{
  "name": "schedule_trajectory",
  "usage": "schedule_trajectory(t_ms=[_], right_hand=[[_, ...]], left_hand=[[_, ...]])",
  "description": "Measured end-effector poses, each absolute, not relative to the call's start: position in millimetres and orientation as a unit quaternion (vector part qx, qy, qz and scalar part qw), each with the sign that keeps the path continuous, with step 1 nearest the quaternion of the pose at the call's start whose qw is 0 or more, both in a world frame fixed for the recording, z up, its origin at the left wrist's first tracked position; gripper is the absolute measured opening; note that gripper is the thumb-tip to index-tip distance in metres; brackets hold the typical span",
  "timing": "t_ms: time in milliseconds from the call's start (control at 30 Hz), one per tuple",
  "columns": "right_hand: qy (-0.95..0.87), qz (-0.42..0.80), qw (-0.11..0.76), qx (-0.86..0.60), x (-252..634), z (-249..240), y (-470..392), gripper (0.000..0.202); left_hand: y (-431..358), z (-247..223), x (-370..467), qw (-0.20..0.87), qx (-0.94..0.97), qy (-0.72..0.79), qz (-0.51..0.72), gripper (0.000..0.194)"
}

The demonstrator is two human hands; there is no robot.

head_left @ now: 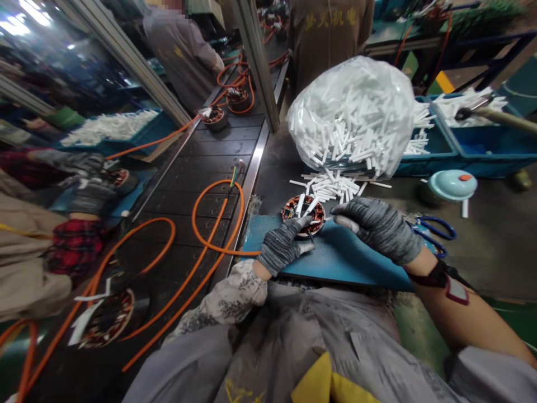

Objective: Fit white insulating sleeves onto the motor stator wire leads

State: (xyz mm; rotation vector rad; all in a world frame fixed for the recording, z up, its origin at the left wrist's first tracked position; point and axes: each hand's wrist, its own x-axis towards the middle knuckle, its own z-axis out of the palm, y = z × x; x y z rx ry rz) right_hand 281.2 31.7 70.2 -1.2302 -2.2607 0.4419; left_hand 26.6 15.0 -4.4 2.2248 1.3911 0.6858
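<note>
A motor stator (287, 211) with copper windings lies on a blue mat (348, 260) in front of me. White tube pieces (301, 205) stick up from its ring. My left hand (283, 246), in a grey striped glove, grips the near-left edge of the stator, fingers over the rim and thumb lower at its front. To the right of the stator is my right hand (380, 228), also gloved, its fingers pressed together. A thin pale piece shows between its fingertips and the stator; I cannot tell what it is. Loose white tubes (333, 186) lie just behind.
A clear bag of white tubes (356, 112) stands behind the pile, with blue bins (495, 148) to its right. Blue-handled scissors (438, 228) and a pale blue lidded container (453, 184) lie right. On the left, a conveyor (168, 196) carries stators and orange cables (197, 240); co-workers stand beyond.
</note>
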Motion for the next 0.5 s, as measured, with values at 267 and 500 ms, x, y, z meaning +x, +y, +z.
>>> schedule_trajectory(t_ms=[267,500], right_hand=[[-0.834,0.168,0.263,-0.455,289,64,33,0.036],[-0.891,0.118,0.136,-0.416,279,69,41,0.032]], left_hand=[[15,-6,27,0.215,0.799,0.504,0.246,0.065],[15,-5,26,0.201,0.808,0.501,0.238,0.064]])
